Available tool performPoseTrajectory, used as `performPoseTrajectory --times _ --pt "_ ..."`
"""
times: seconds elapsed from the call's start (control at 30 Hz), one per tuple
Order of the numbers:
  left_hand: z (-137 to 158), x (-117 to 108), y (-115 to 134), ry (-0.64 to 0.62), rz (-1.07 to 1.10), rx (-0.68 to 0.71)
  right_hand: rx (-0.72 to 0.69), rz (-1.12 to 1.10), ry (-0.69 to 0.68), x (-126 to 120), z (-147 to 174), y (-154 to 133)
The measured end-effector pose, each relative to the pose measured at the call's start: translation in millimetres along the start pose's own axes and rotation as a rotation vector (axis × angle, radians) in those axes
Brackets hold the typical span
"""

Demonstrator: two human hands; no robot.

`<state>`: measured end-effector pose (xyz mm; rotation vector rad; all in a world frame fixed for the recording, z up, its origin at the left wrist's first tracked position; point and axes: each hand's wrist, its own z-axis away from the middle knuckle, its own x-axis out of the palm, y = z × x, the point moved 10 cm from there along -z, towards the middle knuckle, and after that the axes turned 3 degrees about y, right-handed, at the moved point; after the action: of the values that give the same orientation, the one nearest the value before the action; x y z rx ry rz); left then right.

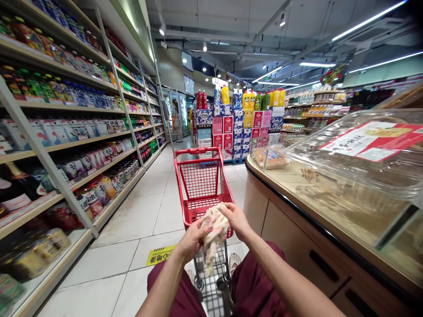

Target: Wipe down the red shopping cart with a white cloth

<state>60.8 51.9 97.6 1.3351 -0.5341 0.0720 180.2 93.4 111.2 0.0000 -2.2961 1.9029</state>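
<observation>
A crumpled cream cloth (215,226) with a pinkish pattern is bunched between my two hands, its lower end hanging down. My left hand (195,233) grips its left side, with the thumb on top. At its upper right, the fingers of my right hand (234,218) pinch the fabric. Just beyond and below stands a red shopping cart (201,180) with a grid basket. The cloth hides part of the cart's front, and whether it is a folded bag or a plain cloth I cannot tell.
Drink shelves (76,108) line the left side. To the right runs a counter (264,189) bearing clear plastic food boxes (357,149). Stacked drink cartons (228,132) stand ahead. A yellow floor sign (160,254) lies on the white tiles. Farther back is a person (176,119).
</observation>
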Motion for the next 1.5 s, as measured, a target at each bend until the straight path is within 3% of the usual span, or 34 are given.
performPoseTrajectory --times 0.1,0.17,0.4,0.57,0.67,0.7,0.77,0.87,0.93,1.0,1.1,1.17,1.2,1.3,1.37,1.43,1.5 --pt "-5 -24 -4 0.236 0.030 0.059 -0.331 0.229 0.189 -16 13 -35" --pt "-7 -38 -5 0.373 0.048 0.120 -0.409 0.258 0.118 -3 25 -36" --pt "-7 -40 6 0.388 -0.055 0.174 -0.091 -0.035 -0.249 44 38 19" --pt "-5 -47 20 0.365 -0.355 0.134 -0.142 0.124 -0.217 18 33 4" --pt "-1 -48 37 0.442 -0.683 0.237 -0.127 0.248 -0.215 6 26 -7" --pt "-1 -42 41 0.423 -0.764 0.289 -0.112 0.279 -0.227 4 24 -10" --pt "-5 -20 33 0.240 -0.828 0.309 -0.092 0.324 -0.281 5 20 -17" --pt "-6 0 6 -0.042 -0.783 0.147 -0.063 0.421 -0.430 10 17 -23" --pt "-4 -4 3 -0.065 -0.829 0.101 -0.130 0.541 -0.499 12 15 -30" --pt "-4 -15 18 0.063 -0.991 0.188 -0.287 0.637 -0.461 12 13 -43" --pt "2 -29 48 0.434 -1.175 0.358 -0.399 0.663 -0.277 13 16 -46" --pt "5 -34 46 0.581 -1.049 0.352 -0.335 0.538 -0.223 23 24 -26" --pt "3 -33 36 0.567 -0.903 0.306 -0.296 0.438 -0.202 29 30 -13" --pt "-8 -19 -9 0.340 -0.347 0.105 -0.225 0.188 -0.094 35 41 26" --pt "-11 -12 -27 0.209 -0.116 0.005 -0.244 0.175 -0.046 30 40 39" --pt "-11 -29 -27 0.265 -0.145 0.006 -0.333 0.252 -0.024 19 32 34" --pt "-8 -62 -12 0.443 -0.307 0.095 -0.486 0.374 0.059 0 21 15"
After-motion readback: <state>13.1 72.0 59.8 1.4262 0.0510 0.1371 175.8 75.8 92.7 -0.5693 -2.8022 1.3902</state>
